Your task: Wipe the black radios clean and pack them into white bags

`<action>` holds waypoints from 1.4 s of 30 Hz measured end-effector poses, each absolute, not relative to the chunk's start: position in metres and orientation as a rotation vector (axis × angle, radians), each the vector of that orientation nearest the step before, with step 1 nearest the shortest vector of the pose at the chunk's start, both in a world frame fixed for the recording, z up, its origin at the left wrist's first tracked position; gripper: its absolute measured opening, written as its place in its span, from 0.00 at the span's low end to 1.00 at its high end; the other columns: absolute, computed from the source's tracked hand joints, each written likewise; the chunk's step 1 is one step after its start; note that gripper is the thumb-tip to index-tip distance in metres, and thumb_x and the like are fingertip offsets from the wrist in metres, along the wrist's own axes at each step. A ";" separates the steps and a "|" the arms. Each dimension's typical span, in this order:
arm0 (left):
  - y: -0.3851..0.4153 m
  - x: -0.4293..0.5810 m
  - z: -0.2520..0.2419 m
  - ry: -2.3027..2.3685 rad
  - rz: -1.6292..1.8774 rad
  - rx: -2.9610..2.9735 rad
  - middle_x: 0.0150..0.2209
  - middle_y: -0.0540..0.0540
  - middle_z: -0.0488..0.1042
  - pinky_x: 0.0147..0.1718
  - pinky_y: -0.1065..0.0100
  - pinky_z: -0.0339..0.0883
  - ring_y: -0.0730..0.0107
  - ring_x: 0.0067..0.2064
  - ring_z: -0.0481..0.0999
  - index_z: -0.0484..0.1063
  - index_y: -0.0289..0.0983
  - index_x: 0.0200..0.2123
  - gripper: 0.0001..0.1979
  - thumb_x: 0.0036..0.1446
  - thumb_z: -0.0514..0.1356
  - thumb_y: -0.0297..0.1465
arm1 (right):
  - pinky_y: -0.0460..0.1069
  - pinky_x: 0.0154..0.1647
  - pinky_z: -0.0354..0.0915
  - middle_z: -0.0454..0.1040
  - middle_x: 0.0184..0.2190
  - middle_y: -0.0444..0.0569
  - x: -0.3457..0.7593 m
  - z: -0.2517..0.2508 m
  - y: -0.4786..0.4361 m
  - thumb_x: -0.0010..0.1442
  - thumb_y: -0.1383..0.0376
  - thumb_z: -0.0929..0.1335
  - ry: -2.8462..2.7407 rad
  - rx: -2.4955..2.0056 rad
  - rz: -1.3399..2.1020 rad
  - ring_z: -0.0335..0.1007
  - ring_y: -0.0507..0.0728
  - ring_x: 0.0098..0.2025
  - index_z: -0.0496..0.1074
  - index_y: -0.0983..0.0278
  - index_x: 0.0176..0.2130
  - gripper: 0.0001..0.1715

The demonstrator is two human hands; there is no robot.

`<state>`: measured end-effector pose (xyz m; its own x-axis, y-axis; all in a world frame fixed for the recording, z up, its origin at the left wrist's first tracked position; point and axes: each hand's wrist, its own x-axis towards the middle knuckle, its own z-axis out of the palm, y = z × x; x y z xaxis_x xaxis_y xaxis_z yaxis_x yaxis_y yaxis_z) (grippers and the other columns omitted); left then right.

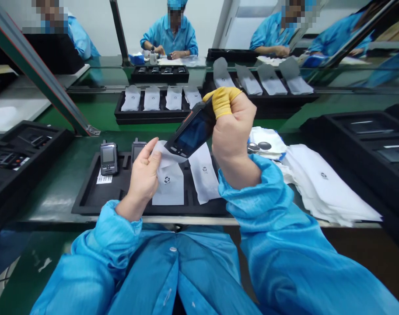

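My right hand (234, 131), with yellow finger cots, grips a black handheld device (193, 129) with an orange-trimmed edge and a dark screen. The device's lower end sits at the mouth of a white printed pouch (168, 175), which my left hand (143, 175) pinches by its upper edge. Below them lies a black foam tray (94, 201). In it stand two similar devices: one (108, 157) shows its screen, and another (138, 148) is partly hidden behind my left hand. A second white pouch (204, 173) lies flat in the tray near my right wrist.
A stack of white pouches (327, 183) lies to the right, beside small round metal parts (258, 146) on white cloth. Black trays with pouches stand ahead on a green conveyor belt (68, 175). Several people in blue coats work across the line.
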<state>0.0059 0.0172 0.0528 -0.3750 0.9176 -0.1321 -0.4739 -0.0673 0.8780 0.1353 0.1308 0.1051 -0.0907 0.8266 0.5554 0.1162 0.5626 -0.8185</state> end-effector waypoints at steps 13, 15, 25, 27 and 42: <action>0.018 0.013 0.069 0.994 1.401 0.657 0.31 0.45 0.80 0.40 0.63 0.73 0.59 0.42 0.79 0.77 0.36 0.31 0.21 0.45 0.67 0.49 | 0.54 0.46 0.67 0.68 0.30 0.43 0.137 0.111 0.122 0.62 0.47 0.60 -1.603 -0.901 0.736 0.70 0.54 0.41 0.71 0.59 0.31 0.22; 0.020 0.014 0.070 1.010 1.430 0.659 0.31 0.45 0.80 0.38 0.64 0.73 0.60 0.41 0.79 0.77 0.36 0.32 0.21 0.46 0.66 0.49 | 0.52 0.44 0.67 0.67 0.27 0.42 0.137 0.111 0.120 0.61 0.48 0.63 -1.601 -0.909 0.801 0.70 0.52 0.37 0.70 0.61 0.28 0.22; 0.022 0.018 0.066 1.200 1.465 0.708 0.45 0.44 0.79 0.51 0.60 0.67 0.59 0.51 0.74 0.75 0.37 0.44 0.26 0.44 0.69 0.46 | 0.49 0.38 0.66 0.67 0.27 0.40 0.147 0.100 0.122 0.61 0.51 0.63 -1.415 -0.933 0.847 0.67 0.49 0.33 0.69 0.60 0.28 0.18; 0.023 0.019 0.069 1.143 1.427 0.684 0.40 0.44 0.80 0.48 0.61 0.69 0.58 0.49 0.76 0.76 0.36 0.38 0.23 0.42 0.70 0.45 | 0.48 0.37 0.66 0.68 0.27 0.40 0.149 0.095 0.129 0.61 0.50 0.63 -1.407 -0.944 0.870 0.67 0.49 0.32 0.69 0.60 0.28 0.20; 0.038 0.039 0.087 1.303 1.615 0.962 0.40 0.49 0.80 0.50 0.62 0.69 0.61 0.47 0.76 0.80 0.39 0.37 0.16 0.51 0.65 0.44 | 0.52 0.40 0.66 0.73 0.27 0.42 0.157 0.104 0.095 0.55 0.49 0.68 -1.835 -1.090 0.908 0.68 0.52 0.32 0.73 0.61 0.27 0.19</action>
<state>0.0393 0.0379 0.0867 -0.3638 0.9294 0.0623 -0.1355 -0.1190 0.9836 0.1574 0.0947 0.1040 -0.3093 0.9116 0.2707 0.3381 0.3714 -0.8647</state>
